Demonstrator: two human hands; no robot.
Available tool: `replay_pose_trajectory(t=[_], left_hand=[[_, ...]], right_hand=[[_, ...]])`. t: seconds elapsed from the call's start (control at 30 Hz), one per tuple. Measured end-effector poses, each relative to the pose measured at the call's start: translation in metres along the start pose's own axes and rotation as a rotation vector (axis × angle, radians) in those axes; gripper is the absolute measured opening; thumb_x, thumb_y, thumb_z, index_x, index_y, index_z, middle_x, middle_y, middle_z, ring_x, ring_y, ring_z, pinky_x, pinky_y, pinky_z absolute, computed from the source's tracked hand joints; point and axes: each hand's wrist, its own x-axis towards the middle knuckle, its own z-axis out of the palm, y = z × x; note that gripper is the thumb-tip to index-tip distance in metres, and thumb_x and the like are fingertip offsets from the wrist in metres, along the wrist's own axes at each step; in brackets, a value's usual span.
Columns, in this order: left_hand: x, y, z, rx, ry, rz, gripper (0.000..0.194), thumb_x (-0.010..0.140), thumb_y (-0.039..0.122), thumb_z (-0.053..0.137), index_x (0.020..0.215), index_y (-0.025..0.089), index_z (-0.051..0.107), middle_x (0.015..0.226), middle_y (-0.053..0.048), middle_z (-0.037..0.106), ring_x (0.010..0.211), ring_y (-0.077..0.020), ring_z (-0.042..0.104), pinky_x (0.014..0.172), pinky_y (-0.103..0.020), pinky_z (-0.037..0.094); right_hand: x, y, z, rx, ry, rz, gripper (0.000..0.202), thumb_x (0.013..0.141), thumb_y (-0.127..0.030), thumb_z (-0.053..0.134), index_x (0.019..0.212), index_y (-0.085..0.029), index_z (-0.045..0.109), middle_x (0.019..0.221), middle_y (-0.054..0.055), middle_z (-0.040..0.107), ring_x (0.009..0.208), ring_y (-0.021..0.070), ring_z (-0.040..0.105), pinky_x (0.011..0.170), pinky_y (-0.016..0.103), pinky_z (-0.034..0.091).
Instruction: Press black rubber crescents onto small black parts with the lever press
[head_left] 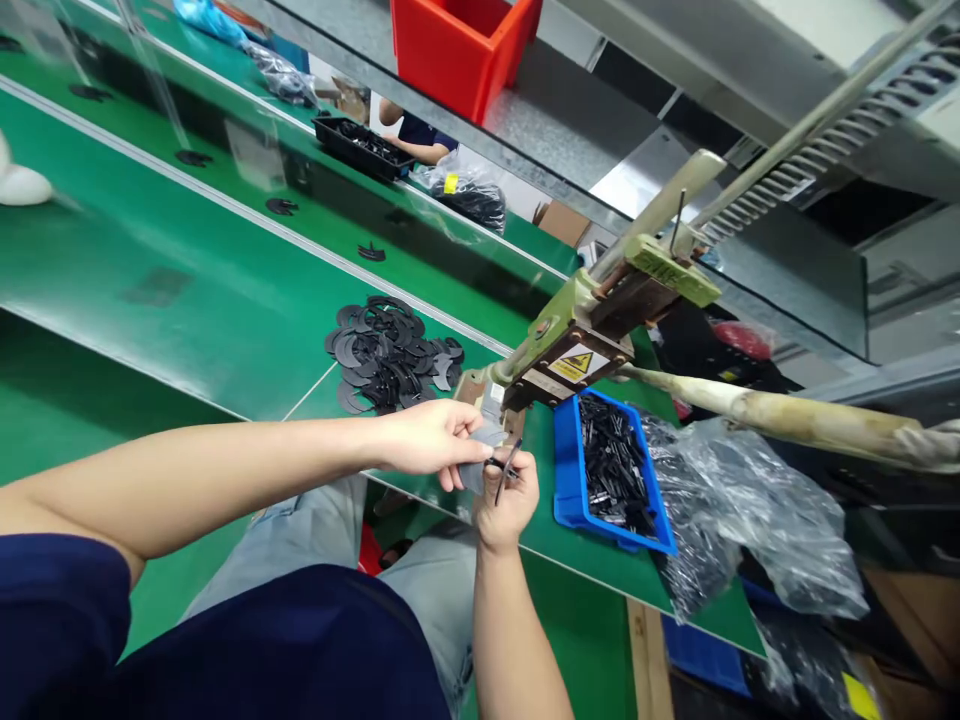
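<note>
My left hand (429, 437) reaches in from the left, its fingers closed on a flat grey curved piece (472, 477). Right beside it, my right hand (510, 505) is closed with a thin black part (508, 470) between thumb and fingers. The two hands nearly touch at the base of a green hand-lever press (559, 335) with a yellow warning label. Left of the press lies a pile of dark crescent-shaped pieces (390, 355). A blue bin (566, 480) holding many small black parts (613, 460) stands to the right. My fingers partly hide both held pieces.
The press's long handle (772, 408) juts out rightward above clear plastic bags (757, 500). A red bin (450, 60) sits on the shelf overhead. Behind the green bench (225, 330), several black pieces lie on a green strip; another person's arm (424, 150) is near a black tray (364, 150).
</note>
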Motion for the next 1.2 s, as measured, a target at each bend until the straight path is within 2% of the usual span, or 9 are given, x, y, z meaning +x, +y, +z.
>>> replay_pose_trajectory(t=[0.23, 0.47, 0.57, 0.7, 0.8, 0.97, 1.1, 1.13, 1.2], left_hand=[[-0.003, 0.001, 0.007, -0.023, -0.039, -0.051, 0.044, 0.08, 0.056, 0.08, 0.085, 0.02, 0.056, 0.065, -0.001, 0.069, 0.051, -0.0145, 0.066, 0.046, -0.021, 0.051], [0.013, -0.005, -0.007, 0.036, -0.053, -0.112, 0.046, 0.077, 0.057, 0.082, 0.084, 0.019, 0.057, 0.067, 0.0, 0.068, 0.05, -0.0121, 0.061, 0.046, -0.021, 0.042], [0.012, -0.002, -0.011, 0.223, 0.083, -0.013, 0.038, 0.081, 0.052, 0.079, 0.088, 0.02, 0.06, 0.068, 0.001, 0.065, 0.054, -0.013, 0.06, 0.053, -0.024, 0.045], [0.003, 0.007, -0.004, 0.591, 0.312, 0.268, 0.028, 0.083, 0.047, 0.078, 0.084, 0.021, 0.067, 0.083, -0.002, 0.066, 0.075, -0.0166, 0.06, 0.069, -0.027, 0.046], [0.003, 0.005, 0.004, 0.697, 0.228, 0.315, 0.035, 0.084, 0.046, 0.075, 0.067, 0.021, 0.059, 0.07, 0.0, 0.058, 0.069, -0.0158, 0.052, 0.065, -0.026, 0.04], [0.015, -0.01, 0.004, 0.528, 0.109, 0.098, 0.042, 0.091, 0.049, 0.066, 0.066, 0.02, 0.047, 0.056, 0.005, 0.039, 0.053, -0.0107, 0.032, 0.051, -0.026, 0.024], [0.019, -0.012, 0.001, 0.407, 0.217, 0.174, 0.036, 0.08, 0.049, 0.081, 0.085, 0.021, 0.059, 0.07, 0.004, 0.054, 0.062, -0.0111, 0.046, 0.055, -0.022, 0.036], [0.02, -0.012, 0.001, 0.344, 0.197, 0.173, 0.039, 0.078, 0.05, 0.083, 0.092, 0.021, 0.061, 0.074, 0.003, 0.059, 0.065, -0.0118, 0.051, 0.056, -0.022, 0.04], [0.022, -0.013, -0.002, 0.196, 0.015, 0.102, 0.043, 0.081, 0.055, 0.079, 0.101, 0.019, 0.064, 0.081, 0.0, 0.065, 0.067, -0.0134, 0.058, 0.057, -0.023, 0.046]], right_hand=[[-0.014, -0.015, -0.007, -0.048, -0.031, -0.039, 0.019, 0.095, -0.038, 0.064, 0.092, -0.02, 0.057, 0.085, 0.0, 0.066, 0.072, 0.0122, 0.065, 0.066, 0.027, 0.052], [-0.007, -0.012, -0.03, -0.246, -0.201, -0.096, 0.013, 0.098, -0.03, 0.058, 0.104, -0.02, 0.063, 0.087, 0.002, 0.072, 0.073, 0.0127, 0.067, 0.068, 0.027, 0.055], [0.0, -0.014, -0.042, -0.346, -0.305, -0.177, 0.015, 0.095, -0.028, 0.061, 0.106, -0.02, 0.068, 0.092, 0.004, 0.074, 0.082, 0.0154, 0.07, 0.077, 0.031, 0.056], [0.007, -0.016, -0.05, -0.439, -0.384, -0.289, 0.013, 0.095, -0.024, 0.06, 0.103, -0.021, 0.069, 0.089, 0.005, 0.072, 0.081, 0.0162, 0.067, 0.076, 0.032, 0.054], [0.01, -0.018, -0.052, -0.479, -0.428, -0.361, 0.012, 0.095, -0.023, 0.059, 0.102, -0.021, 0.068, 0.087, 0.005, 0.071, 0.079, 0.0166, 0.064, 0.073, 0.032, 0.051], [0.011, -0.02, -0.056, -0.501, -0.466, -0.448, 0.012, 0.093, -0.021, 0.06, 0.103, -0.022, 0.068, 0.087, 0.005, 0.072, 0.078, 0.0169, 0.065, 0.073, 0.033, 0.051], [0.014, -0.02, -0.06, -0.474, -0.399, -0.506, 0.02, 0.093, -0.018, 0.06, 0.112, -0.022, 0.067, 0.092, 0.007, 0.074, 0.082, 0.018, 0.068, 0.074, 0.035, 0.055], [0.015, -0.019, -0.061, -0.461, -0.388, -0.523, 0.022, 0.093, -0.017, 0.06, 0.114, -0.022, 0.067, 0.094, 0.007, 0.074, 0.083, 0.0184, 0.069, 0.075, 0.035, 0.056], [0.019, -0.015, -0.064, -0.441, -0.404, -0.542, 0.025, 0.092, -0.017, 0.062, 0.116, -0.023, 0.067, 0.097, 0.007, 0.075, 0.085, 0.0191, 0.071, 0.076, 0.036, 0.058]])
